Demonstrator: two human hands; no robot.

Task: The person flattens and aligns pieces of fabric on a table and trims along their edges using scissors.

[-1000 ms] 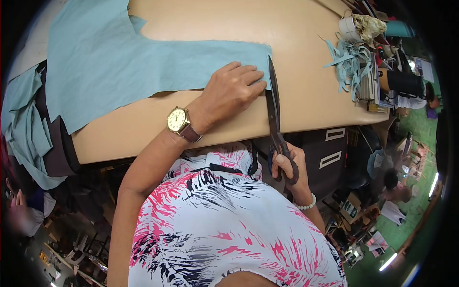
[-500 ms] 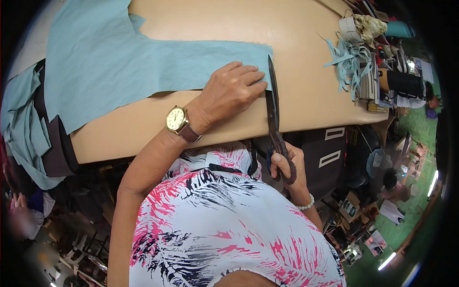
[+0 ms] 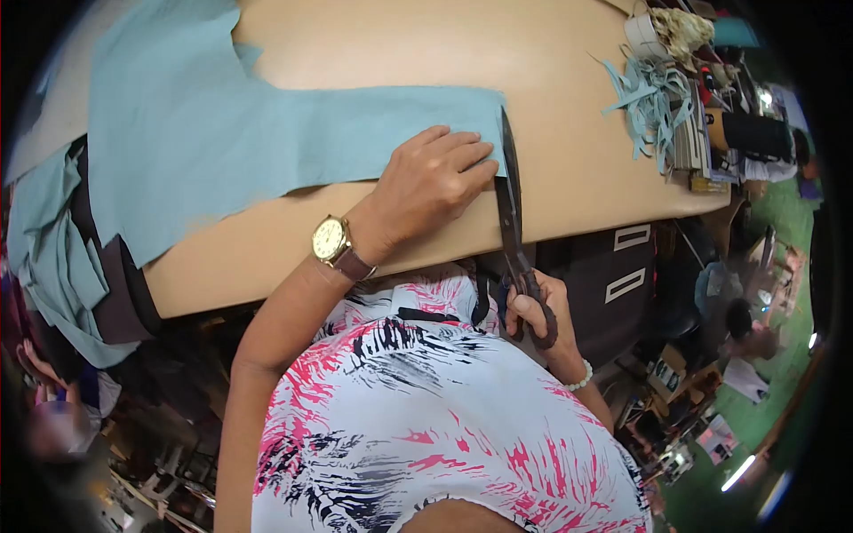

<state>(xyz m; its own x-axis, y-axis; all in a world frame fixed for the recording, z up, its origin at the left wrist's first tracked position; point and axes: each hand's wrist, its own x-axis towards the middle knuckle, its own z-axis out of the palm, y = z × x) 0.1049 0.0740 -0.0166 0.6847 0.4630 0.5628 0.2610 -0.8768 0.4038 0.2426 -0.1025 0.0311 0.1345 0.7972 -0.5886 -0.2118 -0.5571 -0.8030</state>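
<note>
A light blue cloth (image 3: 187, 142) lies across the table, with a narrow strip reaching right. My left hand (image 3: 435, 178), a watch (image 3: 328, 238) on its wrist, lies on the strip near its right end, fingers stretched out and slightly apart. My right hand (image 3: 555, 311) grips a pair of dark scissors (image 3: 511, 222) by the handles at the table's front edge. The scissor blades run along the right end of the strip, their tips near its far corner. How far apart the blades are is hard to tell.
A tangle of blue cloth strips (image 3: 653, 102) lies at the table's right, near a white container (image 3: 643, 37). More blue cloth (image 3: 49, 209) hangs over the left side. Black drawers (image 3: 613, 258) stand below the table (image 3: 577, 178). Someone's hand (image 3: 37, 366) shows at far left.
The view has shifted slightly, so the table and cloth sit a little lower. My left hand stays on the strip and the scissors stay along its right end in my right hand.
</note>
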